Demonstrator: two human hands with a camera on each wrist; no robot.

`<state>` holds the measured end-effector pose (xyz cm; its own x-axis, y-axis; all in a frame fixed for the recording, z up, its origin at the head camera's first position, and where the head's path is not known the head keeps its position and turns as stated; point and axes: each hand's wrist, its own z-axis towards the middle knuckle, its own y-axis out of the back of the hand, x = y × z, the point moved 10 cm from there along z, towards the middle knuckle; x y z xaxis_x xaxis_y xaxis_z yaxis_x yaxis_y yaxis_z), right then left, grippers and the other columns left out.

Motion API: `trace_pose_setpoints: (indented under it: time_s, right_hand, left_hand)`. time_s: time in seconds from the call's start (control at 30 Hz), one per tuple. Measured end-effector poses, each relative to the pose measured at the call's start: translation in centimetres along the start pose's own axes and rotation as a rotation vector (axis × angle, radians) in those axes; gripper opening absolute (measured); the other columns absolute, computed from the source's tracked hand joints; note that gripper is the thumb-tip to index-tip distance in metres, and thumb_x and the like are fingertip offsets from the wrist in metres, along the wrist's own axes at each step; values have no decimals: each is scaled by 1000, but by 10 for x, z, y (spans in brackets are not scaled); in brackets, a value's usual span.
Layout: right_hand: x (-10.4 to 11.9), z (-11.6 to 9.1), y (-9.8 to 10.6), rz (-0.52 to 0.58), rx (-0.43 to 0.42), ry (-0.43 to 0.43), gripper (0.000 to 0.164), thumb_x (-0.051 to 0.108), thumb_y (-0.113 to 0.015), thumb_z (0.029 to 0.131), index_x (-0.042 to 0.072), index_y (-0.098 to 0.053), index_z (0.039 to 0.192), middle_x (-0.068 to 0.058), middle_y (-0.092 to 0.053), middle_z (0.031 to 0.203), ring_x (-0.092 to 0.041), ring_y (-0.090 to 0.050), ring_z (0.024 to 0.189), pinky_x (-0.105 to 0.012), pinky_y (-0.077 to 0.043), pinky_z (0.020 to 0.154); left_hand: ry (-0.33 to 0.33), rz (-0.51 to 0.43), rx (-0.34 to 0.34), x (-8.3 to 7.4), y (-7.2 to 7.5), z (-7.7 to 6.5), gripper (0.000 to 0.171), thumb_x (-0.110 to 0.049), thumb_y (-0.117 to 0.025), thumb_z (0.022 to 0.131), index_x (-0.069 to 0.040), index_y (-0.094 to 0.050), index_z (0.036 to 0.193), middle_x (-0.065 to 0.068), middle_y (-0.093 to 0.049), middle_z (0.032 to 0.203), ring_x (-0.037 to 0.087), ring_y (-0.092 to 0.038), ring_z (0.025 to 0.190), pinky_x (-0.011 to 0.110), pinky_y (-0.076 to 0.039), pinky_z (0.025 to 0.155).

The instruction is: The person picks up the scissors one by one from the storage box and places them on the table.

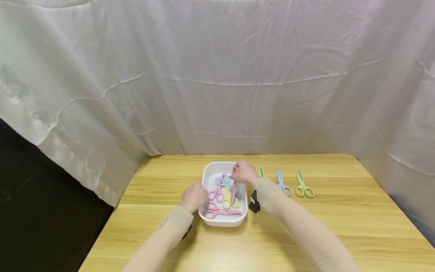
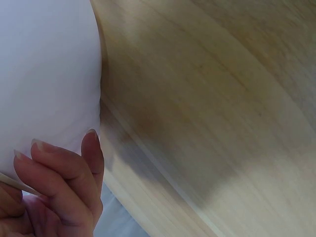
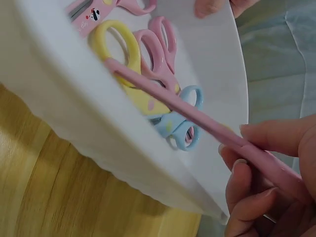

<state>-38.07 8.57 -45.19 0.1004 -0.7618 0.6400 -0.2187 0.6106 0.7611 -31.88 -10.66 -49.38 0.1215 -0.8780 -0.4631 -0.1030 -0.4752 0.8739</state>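
A white plastic bin [image 1: 222,223] stands on the wooden table with several child-size scissors in it. My left hand [image 1: 195,196] grips its left rim, and the fingers [image 2: 64,170] curl against the outer wall in the left wrist view. Over the bin's right side, my right hand [image 1: 246,172] pinches pink scissors [image 3: 173,102] near their handle loops, blades pointing down toward the other scissors. Beneath them lie yellow scissors [image 3: 132,52], blue scissors [image 3: 170,123] and more pink scissors [image 1: 221,212].
Right of the bin, blue scissors [image 1: 280,182] and green scissors [image 1: 302,185] lie on the wooden table [image 1: 340,215]. Another green pair [image 1: 260,172] is mostly hidden behind my right wrist. A pale curtain [image 1: 251,113] hangs along the table's back edge.
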Motion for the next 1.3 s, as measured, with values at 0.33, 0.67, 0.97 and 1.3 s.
trace_pose_setpoints:
  time_s: [0.33,0.67,0.97,1.3]
  right_hand:
    - [-11,-6,12,88,-37,-8,15,16,-72,87,3,-70,95,-8,-69,85,-18,-62,73,-25,-48,65]
    - [-28,-9,10,240,-12,-41,19,12,-67,91,-2,-69,103,-11,-69,88,-15,-62,73,-23,-53,66]
    - [-46,-8,9,427,-34,-109,26,13,-66,93,-7,-67,110,-3,-65,81,-7,-58,67,-22,-55,66]
    - [-66,-9,-5,678,-2,-194,31,14,-63,97,-8,-61,118,4,-60,74,-2,-54,60,-14,-48,57]
  left_hand:
    - [8,7,9,2,-1,1,27,-24,-60,94,2,-66,100,12,-66,84,25,-60,72,35,-47,62]
    - [28,-20,29,2,-2,0,23,-21,-60,93,1,-66,98,10,-65,82,24,-60,71,34,-46,61]
    - [20,-11,29,2,-3,1,25,-22,-59,93,1,-66,100,10,-65,82,23,-60,70,33,-45,60]
    - [13,-15,25,0,-1,0,25,-22,-58,94,2,-66,99,10,-63,80,23,-59,67,32,-44,57]
